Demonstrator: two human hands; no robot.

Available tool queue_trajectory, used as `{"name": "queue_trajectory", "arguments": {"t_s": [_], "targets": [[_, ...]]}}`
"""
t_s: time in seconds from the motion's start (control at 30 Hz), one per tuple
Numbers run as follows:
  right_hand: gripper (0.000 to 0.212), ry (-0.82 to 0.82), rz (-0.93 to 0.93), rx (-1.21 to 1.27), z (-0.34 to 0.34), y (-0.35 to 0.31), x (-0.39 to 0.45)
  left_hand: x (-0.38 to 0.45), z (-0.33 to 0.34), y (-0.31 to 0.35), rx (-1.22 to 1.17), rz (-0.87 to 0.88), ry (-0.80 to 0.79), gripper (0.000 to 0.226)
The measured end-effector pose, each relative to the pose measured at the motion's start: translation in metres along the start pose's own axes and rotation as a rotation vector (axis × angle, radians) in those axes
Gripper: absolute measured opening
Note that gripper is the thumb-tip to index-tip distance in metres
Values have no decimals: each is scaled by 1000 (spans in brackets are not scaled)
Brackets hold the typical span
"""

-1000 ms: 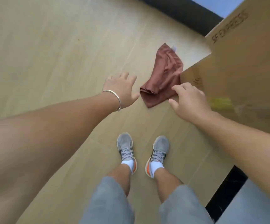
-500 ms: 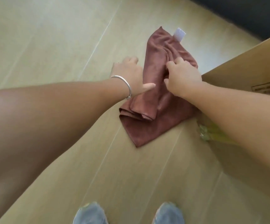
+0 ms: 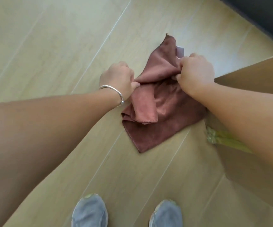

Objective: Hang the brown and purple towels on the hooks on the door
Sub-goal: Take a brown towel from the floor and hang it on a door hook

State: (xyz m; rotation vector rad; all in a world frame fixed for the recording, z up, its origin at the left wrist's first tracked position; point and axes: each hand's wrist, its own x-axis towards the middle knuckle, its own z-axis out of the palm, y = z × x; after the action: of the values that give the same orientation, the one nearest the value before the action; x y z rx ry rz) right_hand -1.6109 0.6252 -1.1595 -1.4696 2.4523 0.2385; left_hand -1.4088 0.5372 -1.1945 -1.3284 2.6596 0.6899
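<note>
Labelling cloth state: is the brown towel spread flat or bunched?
Bunched. The brown microfibre towel lies crumpled and folded over itself on the wooden floor, gripped by left hand and right hand.

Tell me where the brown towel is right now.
In the head view the brown towel lies crumpled on the wooden floor, beside the cardboard box, pinched by the left hand and right hand.

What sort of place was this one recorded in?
Probably an indoor room, though which kind I cannot tell: pale wood-look plank floor, a cardboard box standing on it at the right, and a brown towel on the floor.
</note>
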Motion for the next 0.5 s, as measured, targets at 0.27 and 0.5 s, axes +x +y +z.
{"name": "queue_trajectory", "arguments": {"t_s": [0.27, 0.5], "targets": [[32, -22, -247, 71, -119, -99, -80, -124, -141, -53, 31, -120, 94, 25], [34, -124, -456, 56, -268, -216, -114, -194, -324, -108, 82, -215, 242, 20]]}}
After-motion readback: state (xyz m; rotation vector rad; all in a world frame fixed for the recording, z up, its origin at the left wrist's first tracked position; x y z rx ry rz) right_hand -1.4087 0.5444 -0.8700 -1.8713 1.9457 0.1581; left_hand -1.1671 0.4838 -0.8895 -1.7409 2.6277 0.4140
